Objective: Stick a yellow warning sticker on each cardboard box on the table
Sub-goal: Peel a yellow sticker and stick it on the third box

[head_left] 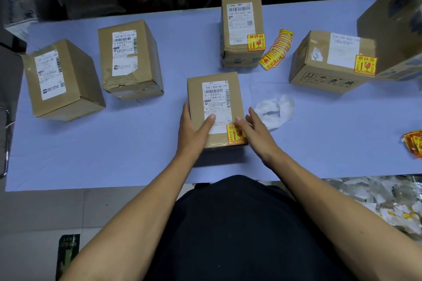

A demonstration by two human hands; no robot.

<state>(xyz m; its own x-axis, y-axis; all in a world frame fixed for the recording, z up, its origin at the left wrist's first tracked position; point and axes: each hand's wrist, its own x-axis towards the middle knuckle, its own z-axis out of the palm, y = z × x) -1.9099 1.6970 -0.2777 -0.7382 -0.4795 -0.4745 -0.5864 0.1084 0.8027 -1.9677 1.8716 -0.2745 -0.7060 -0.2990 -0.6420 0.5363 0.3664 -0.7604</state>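
2 hands on the center box near counter front edge: left hand flat w/ fingers straight on box top, right hand fingers straight, pressing yellow sticker at box's near-right corner.

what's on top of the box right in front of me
On the nearest cardboard box: a white shipping label and a yellow warning sticker at its near right corner. The left hand and right hand lie on it, covering parts of both.
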